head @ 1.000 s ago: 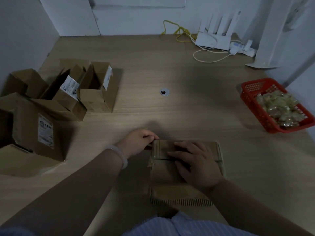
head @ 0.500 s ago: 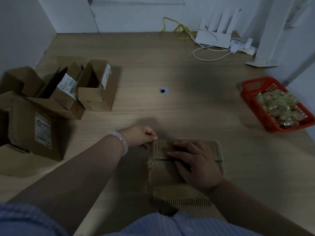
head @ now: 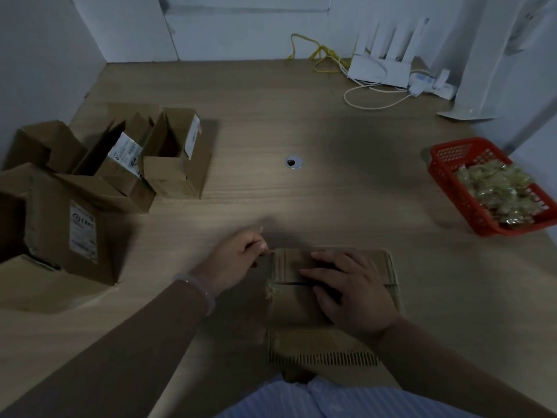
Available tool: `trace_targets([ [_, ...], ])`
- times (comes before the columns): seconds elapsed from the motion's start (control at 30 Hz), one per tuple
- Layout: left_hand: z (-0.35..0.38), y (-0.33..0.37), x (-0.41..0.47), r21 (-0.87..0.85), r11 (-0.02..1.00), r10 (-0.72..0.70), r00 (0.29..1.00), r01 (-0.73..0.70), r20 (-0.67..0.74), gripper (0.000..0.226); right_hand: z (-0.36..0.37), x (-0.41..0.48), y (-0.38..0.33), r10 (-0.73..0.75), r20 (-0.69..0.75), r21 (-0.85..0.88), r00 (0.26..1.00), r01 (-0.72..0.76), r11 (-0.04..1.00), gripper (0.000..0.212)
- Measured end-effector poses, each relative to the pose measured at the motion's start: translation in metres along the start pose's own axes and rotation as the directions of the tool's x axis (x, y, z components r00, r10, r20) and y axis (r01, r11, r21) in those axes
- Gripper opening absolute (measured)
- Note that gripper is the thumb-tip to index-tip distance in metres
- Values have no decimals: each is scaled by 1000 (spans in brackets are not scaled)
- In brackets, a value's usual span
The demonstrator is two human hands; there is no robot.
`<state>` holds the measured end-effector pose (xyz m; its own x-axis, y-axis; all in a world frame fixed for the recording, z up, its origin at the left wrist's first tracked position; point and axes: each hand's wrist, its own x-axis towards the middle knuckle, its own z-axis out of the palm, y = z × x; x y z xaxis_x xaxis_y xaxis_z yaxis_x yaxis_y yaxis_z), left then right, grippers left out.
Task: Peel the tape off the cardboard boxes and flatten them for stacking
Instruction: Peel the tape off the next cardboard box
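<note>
A small closed cardboard box (head: 382, 267) stands on the wooden table (head: 331, 191) near its front edge. My right hand (head: 346, 288) lies flat on the box top, fingers spread over the flap seam. My left hand (head: 238, 257) is just left of the box's far left corner and pinches a thin strip of clear tape (head: 265, 251) that leads to that corner. A frayed bit of tape (head: 271, 291) sticks out at the left end of the seam.
Several opened cardboard boxes (head: 168, 164) with white labels crowd the left side; one big box (head: 69, 233) is nearest. A red basket (head: 452, 188) of wrapped pieces sits at the right edge. A white router (head: 379, 70) and cables lie at the back. A grommet hole (head: 294, 162) is mid-table.
My left hand has drawn slightly left and away from the box corner, pulling the tape strip with it. My right hand stays pressed on the box top.
</note>
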<state>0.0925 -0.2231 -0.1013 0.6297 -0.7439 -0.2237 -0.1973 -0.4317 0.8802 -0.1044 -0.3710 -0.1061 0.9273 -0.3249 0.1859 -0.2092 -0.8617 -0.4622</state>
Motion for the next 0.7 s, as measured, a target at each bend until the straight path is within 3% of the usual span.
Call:
trace_targets([
  [0.23, 2, -3, -20, -77, 997, -3, 997, -3, -79, 26, -1, -1, -2, 4, -11, 7, 1000, -4, 1000, 29],
  [0.4, 4, -4, -20, -332, 922, -243, 966, 200, -93, 16, -2, 0, -3, 3, 7, 13, 1000, -3, 1000, 30],
  [0.5, 6, -4, -18, -226, 953, -236, 963, 204, -128, 30, -3, 0, -3, 5, 11, 7, 1000, -5, 1000, 30],
  [0.7, 17, -5, -21, -82, 990, -130, 975, 117, -178, 25, -3, 0, -4, 8, -1, -7, 1000, -8, 1000, 31],
])
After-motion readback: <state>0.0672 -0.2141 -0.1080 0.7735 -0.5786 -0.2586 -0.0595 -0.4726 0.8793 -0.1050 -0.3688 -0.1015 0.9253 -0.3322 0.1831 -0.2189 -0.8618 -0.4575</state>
